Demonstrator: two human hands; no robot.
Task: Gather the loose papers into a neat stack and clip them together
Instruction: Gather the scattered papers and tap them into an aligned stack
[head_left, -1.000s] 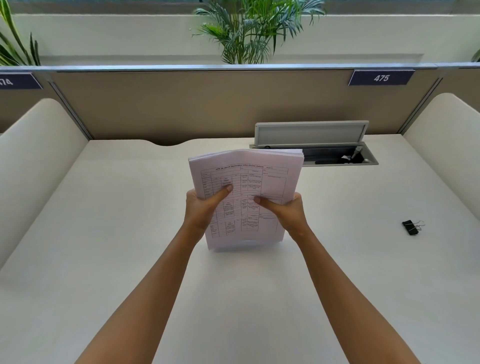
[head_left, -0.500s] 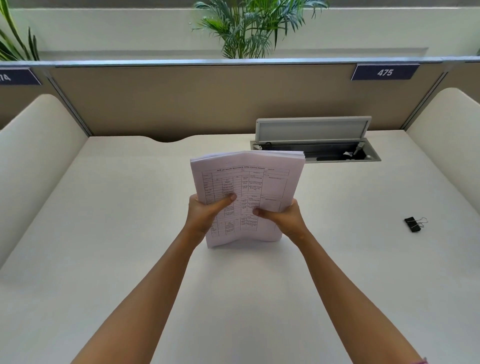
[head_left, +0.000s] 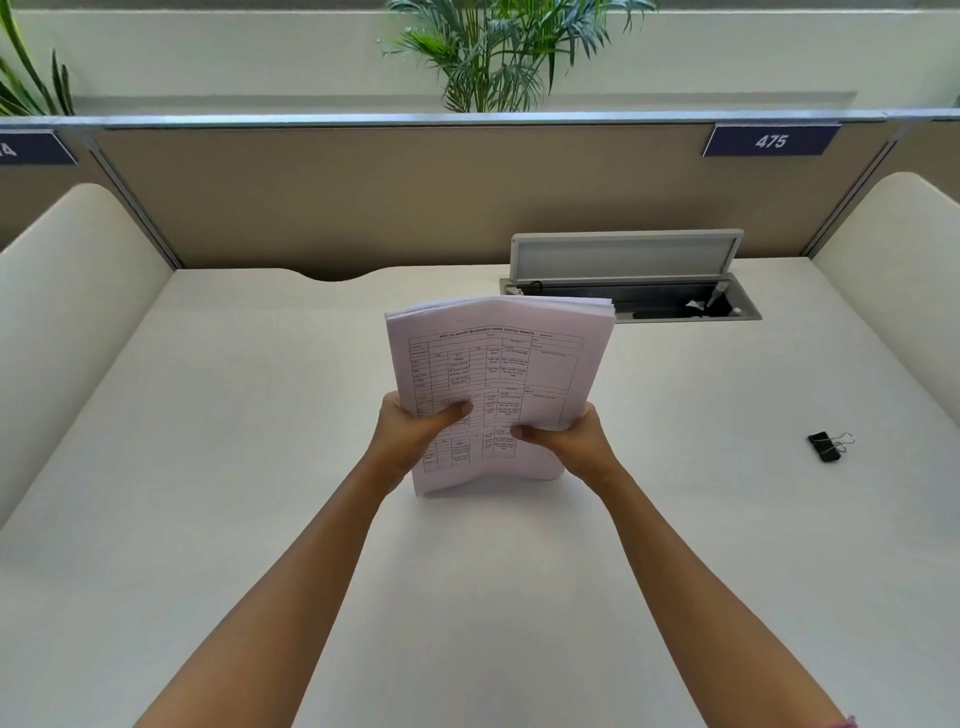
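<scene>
both hands hold the stack of papers (head_left: 498, 364) upright between them, its lower edge on the desk (head_left: 208, 467). left hand (head_left: 410, 436) grips the left side, thumb curled over the printed front sheet. right hand (head_left: 571, 441) grips the right side in the same way. binder clip (head_left: 826, 447) lies well apart on the right.

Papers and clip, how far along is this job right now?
Gathered: the papers are one stack, held upright with the bottom edge on the desk. In hand: the left hand and right hand grip its sides, seemingly squaring it; the top edges look slightly uneven. Left: the clip lies untouched on the desk to the right, so clipping is not yet done.
</scene>
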